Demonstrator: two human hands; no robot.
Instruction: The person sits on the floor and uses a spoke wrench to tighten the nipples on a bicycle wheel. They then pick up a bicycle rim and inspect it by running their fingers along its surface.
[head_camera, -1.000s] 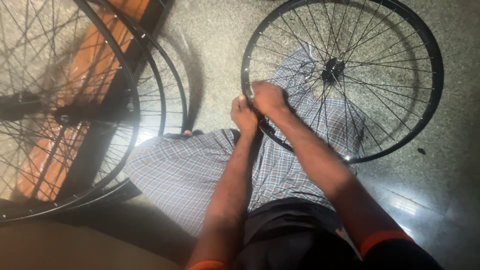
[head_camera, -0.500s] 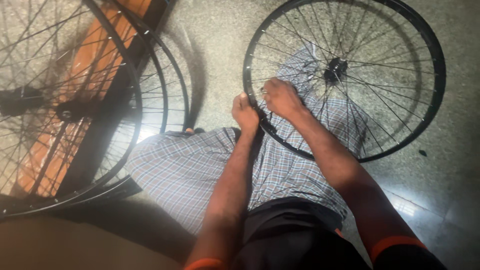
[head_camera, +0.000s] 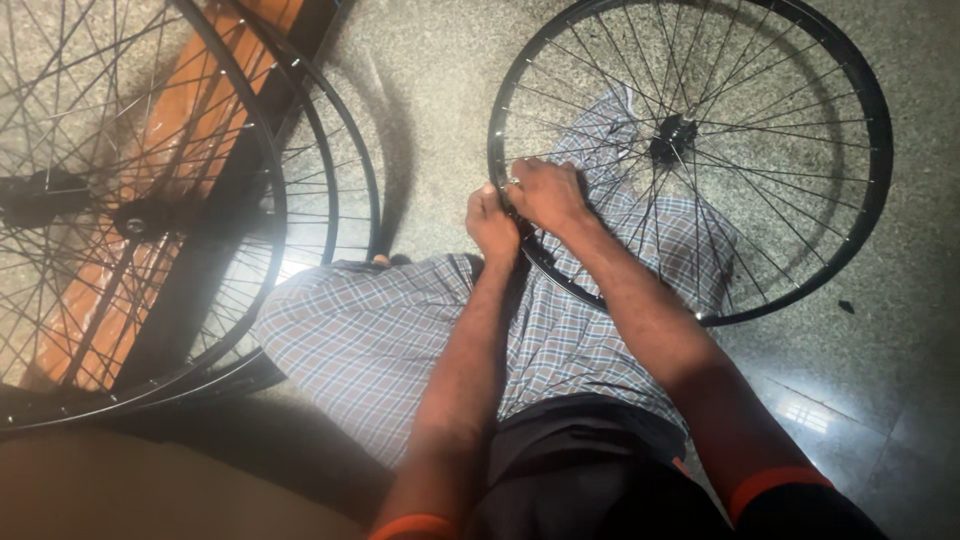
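Wheel in hand: we see a black spoked bicycle wheel (head_camera: 850, 230) lying across the person's checked-cloth lap (head_camera: 400, 340) and out over the speckled floor (head_camera: 440, 110), its hub (head_camera: 673, 135) up and to the right of the hands
Left hand (head_camera: 492, 225): we find its grip clamped on the near-left stretch of the rim, fingers curled over the edge
Right hand (head_camera: 545, 192): it lies just beside the left, touching it, fingers bent down among the spokes at the rim; we cannot tell whether its grip is closed on anything
Arms: both forearms reach forward from orange-cuffed dark sleeves (head_camera: 770, 485)
Other wheels: we see two more spoked wheels (head_camera: 262, 190) overlapping at far left, well apart from the hands
Beneath them: an orange and black frame (head_camera: 190, 110) shows through the spokes
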